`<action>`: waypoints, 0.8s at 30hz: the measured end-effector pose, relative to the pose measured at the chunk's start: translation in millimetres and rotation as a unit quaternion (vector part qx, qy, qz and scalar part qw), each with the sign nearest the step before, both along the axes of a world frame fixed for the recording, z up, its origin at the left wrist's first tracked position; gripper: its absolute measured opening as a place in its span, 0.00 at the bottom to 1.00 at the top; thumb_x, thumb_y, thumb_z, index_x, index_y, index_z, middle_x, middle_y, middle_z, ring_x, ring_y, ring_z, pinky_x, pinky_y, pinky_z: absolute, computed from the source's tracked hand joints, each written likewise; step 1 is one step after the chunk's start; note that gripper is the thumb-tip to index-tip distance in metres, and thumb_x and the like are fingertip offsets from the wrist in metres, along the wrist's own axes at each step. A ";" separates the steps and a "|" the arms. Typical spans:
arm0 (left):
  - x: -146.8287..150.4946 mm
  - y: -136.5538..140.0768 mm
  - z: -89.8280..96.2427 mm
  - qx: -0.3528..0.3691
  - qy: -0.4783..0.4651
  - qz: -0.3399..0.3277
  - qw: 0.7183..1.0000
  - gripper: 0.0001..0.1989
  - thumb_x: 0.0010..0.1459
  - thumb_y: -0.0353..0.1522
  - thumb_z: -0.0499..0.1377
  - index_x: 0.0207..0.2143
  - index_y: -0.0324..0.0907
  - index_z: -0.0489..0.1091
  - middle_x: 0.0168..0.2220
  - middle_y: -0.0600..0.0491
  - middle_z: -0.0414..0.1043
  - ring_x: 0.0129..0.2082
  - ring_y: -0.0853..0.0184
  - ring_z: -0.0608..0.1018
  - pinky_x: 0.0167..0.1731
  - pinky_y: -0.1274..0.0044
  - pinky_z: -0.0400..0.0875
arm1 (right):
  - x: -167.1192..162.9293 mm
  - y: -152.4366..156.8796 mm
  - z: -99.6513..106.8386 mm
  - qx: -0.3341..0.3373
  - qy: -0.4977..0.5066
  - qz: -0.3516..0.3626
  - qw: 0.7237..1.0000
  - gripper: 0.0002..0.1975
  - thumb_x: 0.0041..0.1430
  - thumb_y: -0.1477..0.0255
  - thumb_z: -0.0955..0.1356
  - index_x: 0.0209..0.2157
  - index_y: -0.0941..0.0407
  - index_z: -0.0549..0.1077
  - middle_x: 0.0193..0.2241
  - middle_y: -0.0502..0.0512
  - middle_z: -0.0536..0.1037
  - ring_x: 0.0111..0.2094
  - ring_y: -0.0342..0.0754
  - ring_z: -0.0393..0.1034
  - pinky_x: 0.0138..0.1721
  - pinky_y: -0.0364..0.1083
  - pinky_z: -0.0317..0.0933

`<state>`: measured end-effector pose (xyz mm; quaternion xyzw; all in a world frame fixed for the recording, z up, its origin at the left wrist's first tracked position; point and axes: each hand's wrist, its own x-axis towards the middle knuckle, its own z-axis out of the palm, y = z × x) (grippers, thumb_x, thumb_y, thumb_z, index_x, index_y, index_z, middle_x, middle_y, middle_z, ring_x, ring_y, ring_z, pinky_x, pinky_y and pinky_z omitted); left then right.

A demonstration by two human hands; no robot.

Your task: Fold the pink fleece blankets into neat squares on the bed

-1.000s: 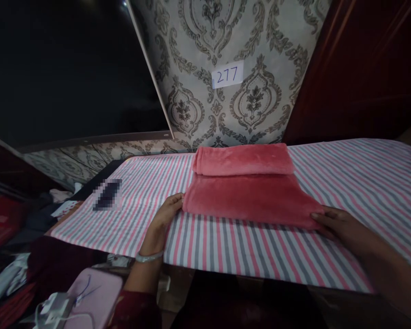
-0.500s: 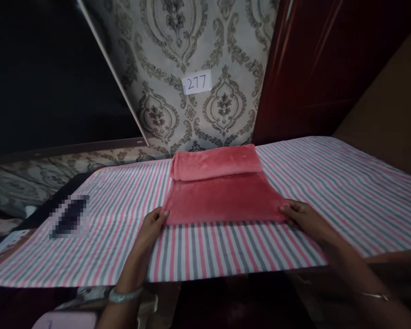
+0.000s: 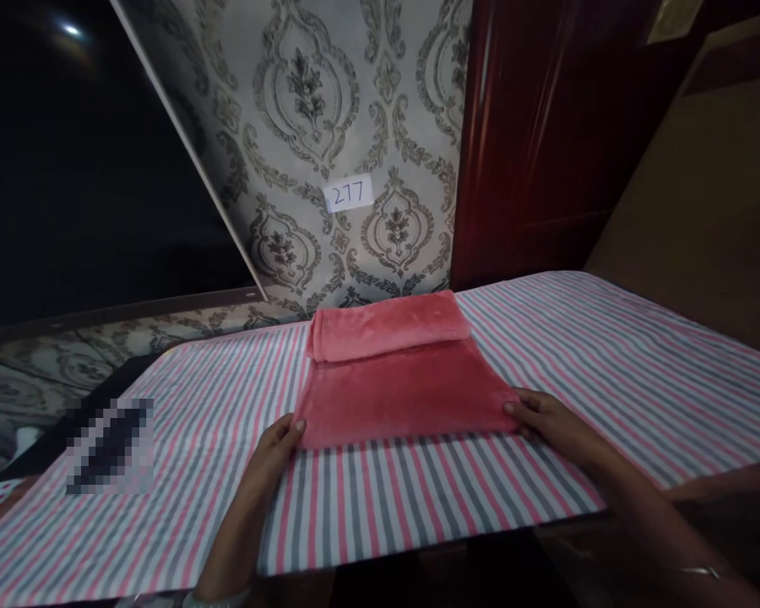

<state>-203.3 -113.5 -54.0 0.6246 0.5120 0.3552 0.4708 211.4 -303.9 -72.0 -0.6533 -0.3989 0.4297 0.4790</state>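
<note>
A plush pink-red towel [image 3: 393, 393] lies on the striped cloth in front of me, its far part folded over into a thick band and its near part a flat single panel. At the near left corner, my left hand [image 3: 277, 447] pinches the towel between thumb and fingers. My right hand [image 3: 541, 418] grips the near right corner the same way, thumb on top. Between the two hands the near edge is stretched fairly straight. The fingers under the fabric are partly hidden.
The striped cloth [image 3: 583, 363] covers the table, whose front edge runs below my forearms. A pixelated dark patch [image 3: 111, 447] is at the left. Behind stand a large dark screen [image 3: 101, 169], a patterned wall with a "277" paper [image 3: 349, 193], and a dark red door [image 3: 519, 152].
The camera view has tilted up slightly, so everything sits lower in the picture. Both hands keep hold of the towel's near corners, and the towel looks nearly the same.
</note>
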 end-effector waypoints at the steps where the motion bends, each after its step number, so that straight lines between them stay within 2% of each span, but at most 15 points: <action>1: -1.4 4.6 0.1 0.022 0.013 0.009 1.000 0.26 0.40 0.55 0.67 0.26 0.42 0.72 0.25 0.53 0.72 0.29 0.61 0.75 0.31 0.71 0.72 | 0.1 0.5 -0.1 0.001 0.004 0.001 1.000 0.30 0.44 0.40 0.72 0.30 0.54 0.70 0.16 0.44 0.61 0.18 0.40 0.51 0.21 0.43 0.42; 3: -1.1 15.6 6.2 0.108 0.056 0.041 0.992 0.25 0.42 0.54 0.65 0.31 0.42 0.74 0.30 0.50 0.75 0.31 0.60 0.76 0.32 0.70 0.73 | -0.1 1.9 -0.5 0.005 0.016 0.005 1.000 0.31 0.44 0.40 0.72 0.32 0.55 0.71 0.16 0.43 0.60 0.18 0.40 0.50 0.21 0.42 0.41; 5: 7.6 28.2 20.3 0.240 0.103 0.077 0.962 0.24 0.49 0.52 0.63 0.38 0.42 0.75 0.38 0.46 0.77 0.36 0.56 0.78 0.37 0.66 0.74 | -0.5 3.3 -2.1 0.012 0.024 0.007 1.000 0.32 0.44 0.39 0.72 0.33 0.55 0.72 0.16 0.43 0.59 0.18 0.39 0.49 0.21 0.43 0.40; 6: 16.3 35.2 29.4 0.303 0.127 0.071 0.942 0.22 0.52 0.49 0.61 0.40 0.42 0.74 0.41 0.45 0.77 0.40 0.55 0.79 0.40 0.64 0.75 | -0.7 3.9 -3.6 0.016 0.025 0.005 1.000 0.33 0.45 0.38 0.71 0.33 0.55 0.71 0.16 0.43 0.59 0.18 0.39 0.48 0.21 0.43 0.40; 8: 42.9 50.6 48.8 0.398 0.169 0.011 0.902 0.17 0.58 0.43 0.59 0.43 0.43 0.74 0.44 0.44 0.77 0.46 0.54 0.78 0.48 0.62 0.73 | -0.7 4.7 -8.2 0.024 0.022 -0.002 0.999 0.33 0.46 0.38 0.70 0.34 0.55 0.71 0.15 0.43 0.59 0.17 0.39 0.47 0.21 0.43 0.39; 10: 78.9 68.4 65.8 0.439 0.216 -0.066 0.870 0.14 0.60 0.38 0.59 0.46 0.43 0.74 0.48 0.44 0.77 0.51 0.54 0.77 0.54 0.62 0.71 | -0.2 5.1 -13.7 0.033 0.022 -0.011 0.999 0.34 0.46 0.37 0.70 0.35 0.55 0.71 0.15 0.42 0.58 0.17 0.39 0.47 0.21 0.43 0.38; 13: 137.6 95.6 82.3 0.411 0.313 -0.147 0.843 0.19 0.61 0.34 0.59 0.54 0.41 0.71 0.55 0.42 0.75 0.57 0.54 0.75 0.58 0.64 0.68 | 0.6 5.5 -19.7 0.046 0.036 -0.024 0.998 0.34 0.46 0.37 0.71 0.35 0.55 0.70 0.15 0.42 0.60 0.17 0.38 0.48 0.21 0.42 0.38; 17: 199.1 120.5 89.7 0.371 0.364 -0.188 0.833 0.21 0.64 0.36 0.57 0.56 0.37 0.71 0.58 0.39 0.74 0.57 0.55 0.75 0.58 0.67 0.67 | 1.1 7.4 -20.4 0.074 0.061 -0.043 0.994 0.34 0.44 0.38 0.72 0.34 0.55 0.70 0.16 0.42 0.62 0.16 0.38 0.51 0.20 0.41 0.40; 20: 224.3 129.6 91.5 0.335 0.400 -0.200 0.829 0.19 0.67 0.37 0.54 0.53 0.35 0.73 0.55 0.37 0.76 0.55 0.54 0.78 0.54 0.67 0.69 | 2.3 9.4 -18.4 0.090 0.061 -0.037 0.993 0.34 0.46 0.37 0.71 0.32 0.55 0.70 0.15 0.43 0.63 0.16 0.38 0.52 0.19 0.41 0.41; 24: 235.1 132.4 98.2 0.311 0.438 -0.188 0.822 0.21 0.65 0.40 0.56 0.54 0.37 0.73 0.56 0.37 0.75 0.56 0.52 0.77 0.53 0.67 0.69 | 4.5 11.1 -17.7 0.091 0.069 -0.035 0.993 0.34 0.45 0.37 0.71 0.32 0.55 0.69 0.15 0.43 0.64 0.15 0.38 0.53 0.18 0.41 0.41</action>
